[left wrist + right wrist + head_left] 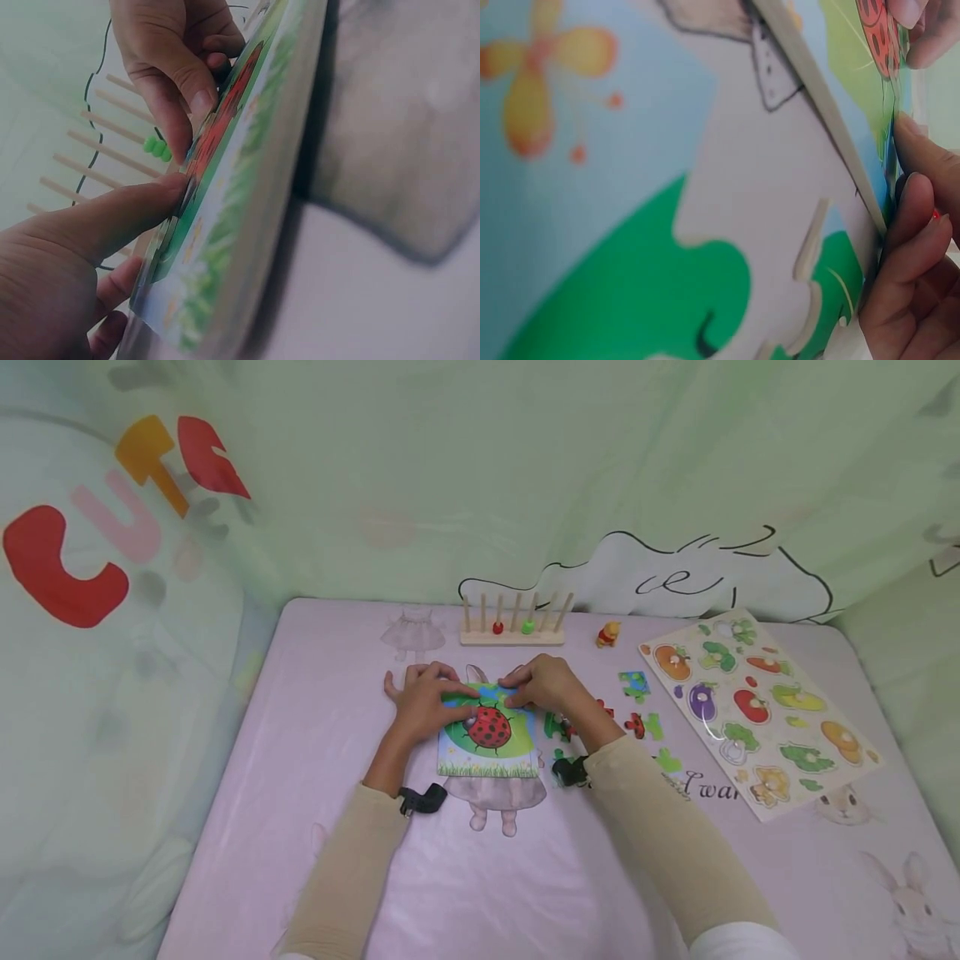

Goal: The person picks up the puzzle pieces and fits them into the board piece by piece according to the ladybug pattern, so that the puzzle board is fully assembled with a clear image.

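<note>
A ladybug puzzle board (480,750) lies on the pink cloth, with a red spotted ladybug on green and grass along its near edge. My left hand (429,700) grips its far left part, thumb on the picture and other fingers around the edge. At the far right part my right hand (550,683) pinches a blue-green puzzle piece (491,692) against the board with thumb and forefinger; the fingers partly hide it. In the left wrist view, the left thumb (142,208) and right hand (169,64) nearly meet on the board.
Loose puzzle pieces (635,685) lie right of the board, some under the right forearm. A wooden peg rack (512,639) with red and green beads stands behind. Beyond are a small bear figure (608,634) and a vegetable peg board (761,710).
</note>
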Demonstrator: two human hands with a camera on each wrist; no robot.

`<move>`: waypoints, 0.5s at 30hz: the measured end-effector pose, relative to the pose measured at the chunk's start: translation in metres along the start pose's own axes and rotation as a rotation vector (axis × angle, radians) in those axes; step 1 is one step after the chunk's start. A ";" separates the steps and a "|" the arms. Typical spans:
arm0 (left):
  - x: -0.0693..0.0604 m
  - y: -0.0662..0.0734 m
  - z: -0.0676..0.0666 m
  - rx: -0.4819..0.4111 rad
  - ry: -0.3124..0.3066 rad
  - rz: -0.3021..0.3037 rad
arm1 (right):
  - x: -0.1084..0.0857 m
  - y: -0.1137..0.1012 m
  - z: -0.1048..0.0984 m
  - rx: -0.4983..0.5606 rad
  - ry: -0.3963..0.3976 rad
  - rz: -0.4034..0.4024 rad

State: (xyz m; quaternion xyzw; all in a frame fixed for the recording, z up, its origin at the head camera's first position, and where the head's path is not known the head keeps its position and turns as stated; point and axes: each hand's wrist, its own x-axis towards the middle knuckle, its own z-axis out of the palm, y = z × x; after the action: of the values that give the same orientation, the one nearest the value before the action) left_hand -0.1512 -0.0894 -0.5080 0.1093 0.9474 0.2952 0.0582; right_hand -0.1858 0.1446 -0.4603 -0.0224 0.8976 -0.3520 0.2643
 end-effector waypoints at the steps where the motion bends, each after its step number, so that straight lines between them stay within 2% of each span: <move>1: 0.000 0.000 0.000 -0.002 0.001 0.000 | 0.000 0.000 0.000 -0.002 0.002 -0.002; 7: 0.000 -0.002 0.002 0.003 0.016 0.021 | -0.002 -0.001 0.001 -0.002 0.009 -0.007; 15: -0.001 -0.003 0.002 -0.006 0.030 0.104 | -0.003 0.000 0.001 0.017 0.000 0.000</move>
State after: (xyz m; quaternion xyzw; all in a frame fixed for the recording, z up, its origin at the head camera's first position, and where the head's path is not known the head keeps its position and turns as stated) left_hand -0.1507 -0.0913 -0.5111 0.1537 0.9403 0.3022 0.0289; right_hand -0.1831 0.1445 -0.4595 -0.0200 0.8946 -0.3597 0.2643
